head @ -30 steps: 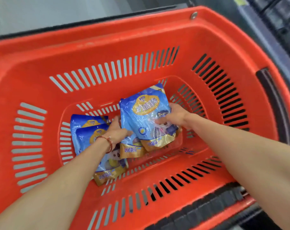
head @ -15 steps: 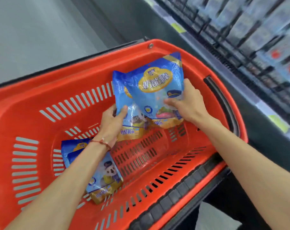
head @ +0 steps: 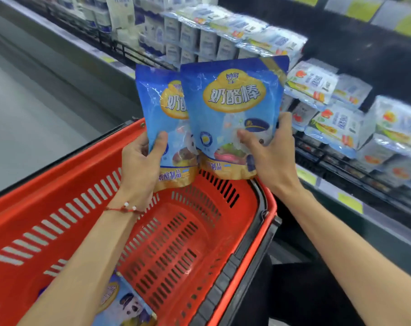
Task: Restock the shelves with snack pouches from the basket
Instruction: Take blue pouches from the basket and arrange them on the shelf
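Two blue snack pouches, each with a gold bottom band and a yellow label patch, stand upright above the red slotted basket (head: 58, 184). The front pouch (head: 232, 109) sits in the right grip (head: 270, 156), thumb across its lower face and fingers behind its right edge. It overlaps the right side of the rear pouch (head: 157, 107), which the left grip (head: 141, 165) pinches at its lower left. Well below the left grip, a third pouch (head: 126, 304) lies flat on the basket bottom. Perhaps another lies under it, but the forearm hides that corner. The dark-framed, stocked shelves (head: 329, 182) run just beyond the right grip.
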Tool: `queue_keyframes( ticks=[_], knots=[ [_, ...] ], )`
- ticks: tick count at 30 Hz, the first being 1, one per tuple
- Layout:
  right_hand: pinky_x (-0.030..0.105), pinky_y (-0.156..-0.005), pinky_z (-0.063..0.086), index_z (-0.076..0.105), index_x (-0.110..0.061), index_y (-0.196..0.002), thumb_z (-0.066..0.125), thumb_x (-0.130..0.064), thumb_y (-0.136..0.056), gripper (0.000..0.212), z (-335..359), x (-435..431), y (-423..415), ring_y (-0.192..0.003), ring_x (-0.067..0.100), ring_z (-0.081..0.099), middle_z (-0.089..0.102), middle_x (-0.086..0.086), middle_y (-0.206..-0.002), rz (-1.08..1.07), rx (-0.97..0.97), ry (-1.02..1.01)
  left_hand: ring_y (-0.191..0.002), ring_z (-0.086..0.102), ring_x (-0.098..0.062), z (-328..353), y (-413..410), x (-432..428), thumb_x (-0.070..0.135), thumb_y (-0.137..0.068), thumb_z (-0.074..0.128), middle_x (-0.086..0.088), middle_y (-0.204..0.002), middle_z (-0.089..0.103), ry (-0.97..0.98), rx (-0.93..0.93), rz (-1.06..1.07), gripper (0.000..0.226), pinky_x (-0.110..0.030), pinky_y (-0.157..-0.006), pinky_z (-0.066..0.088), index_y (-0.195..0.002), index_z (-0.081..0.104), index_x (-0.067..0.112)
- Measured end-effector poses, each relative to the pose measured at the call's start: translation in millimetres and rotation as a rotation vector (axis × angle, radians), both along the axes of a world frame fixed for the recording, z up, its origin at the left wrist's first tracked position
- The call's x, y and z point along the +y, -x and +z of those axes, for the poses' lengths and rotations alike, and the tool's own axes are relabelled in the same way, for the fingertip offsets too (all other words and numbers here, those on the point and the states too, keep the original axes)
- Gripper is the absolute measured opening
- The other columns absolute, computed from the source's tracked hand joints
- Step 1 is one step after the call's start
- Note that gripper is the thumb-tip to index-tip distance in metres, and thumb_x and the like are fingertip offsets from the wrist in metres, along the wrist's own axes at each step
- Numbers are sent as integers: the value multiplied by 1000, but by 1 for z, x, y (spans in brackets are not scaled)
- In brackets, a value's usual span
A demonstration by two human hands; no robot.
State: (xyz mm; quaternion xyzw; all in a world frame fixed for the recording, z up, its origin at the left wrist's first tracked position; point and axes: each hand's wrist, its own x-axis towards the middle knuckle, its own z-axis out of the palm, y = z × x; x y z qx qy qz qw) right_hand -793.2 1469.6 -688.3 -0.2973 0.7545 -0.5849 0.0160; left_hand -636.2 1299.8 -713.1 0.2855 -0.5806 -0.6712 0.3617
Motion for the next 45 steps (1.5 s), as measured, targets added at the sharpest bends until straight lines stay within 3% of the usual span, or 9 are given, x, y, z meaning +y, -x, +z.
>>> queue_keyframes(
  ticks=[2, 5, 7, 12, 21, 25, 30, 36, 45],
  knots=[
    [43, -59, 53, 37, -39, -97, 77, -37, -87, 41, 12, 16, 11, -57, 18, 63, 70, -1, -92, -39, -5, 30, -80, 66, -27, 17, 17, 9, 32, -95, 61, 3, -81, 69, 34, 37, -52, 14, -63, -73, 55, -97, 73, 24],
    [31, -59, 51, 38, -34, -98, 77, -27, -91, 40, 32, 48, 27, -61, 10, 61, 66, 4, -94, -96, -43, 110, -67, 65, -5, 44, 47, 29, 21, -98, 56, 13, -72, 70, 107, 112, -126, 13, -34, -63, 57, -99, 69, 20],
    [24, -53, 50, 39, -28, -100, 75, -19, -93, 38, 45, 72, 36, -60, 7, 60, 65, 3, -93, -156, -55, 184, -68, 66, -4, 63, 69, 45, 19, -98, 56, 12, -76, 72, 128, 165, -181, 13, -31, -65, 57, -97, 69, 23],
    [25, -50, 50, 41, -27, -100, 76, -18, -92, 37, 75, 128, 59, -64, 13, 63, 67, 1, -94, -305, -4, 250, -64, 63, 5, 97, 122, 92, 16, -97, 57, 18, -70, 71, 181, 268, -250, 12, -15, -61, 50, -93, 67, 23],
    [27, -52, 47, 39, -26, -99, 75, -21, -92, 37, 114, 230, 111, -58, 6, 58, 63, -5, -84, -511, 131, 291, -74, 58, -9, 137, 202, 174, 22, -98, 58, 4, -81, 65, 283, 302, -394, 10, -32, -71, 50, -98, 67, 27],
    [28, -56, 48, 41, -26, -99, 75, -19, -92, 36, 135, 270, 151, -62, 8, 61, 65, -2, -87, -561, 180, 331, -69, 58, -3, 157, 249, 205, 26, -99, 56, 7, -82, 64, 271, 341, -355, 22, -21, -66, 48, -115, 64, 13],
    [37, -66, 53, 42, -25, -100, 75, -18, -92, 34, 163, 314, 194, -77, 15, 65, 68, -2, -97, -635, 262, 378, -73, 64, -2, 185, 300, 248, 23, -100, 54, 12, -86, 69, 180, 408, -415, 9, -20, -67, 52, -102, 62, 27],
    [56, -74, 59, 42, -28, -100, 77, -28, -89, 36, 195, 356, 233, -83, 25, 69, 69, -6, -98, -765, 318, 385, -71, 62, 7, 219, 343, 290, 17, -101, 51, 11, -91, 67, 239, 482, -447, 14, -13, -66, 49, -112, 59, 20],
    [53, -90, 54, 45, -12, -115, 71, -31, -94, 38, 236, 382, 273, -91, 16, 66, 64, -17, -96, -904, 432, 307, -68, 55, 2, 256, 388, 316, 19, -101, 51, 12, -83, 62, 321, 519, -423, 10, -17, -67, 48, -106, 59, 21]
  ],
)
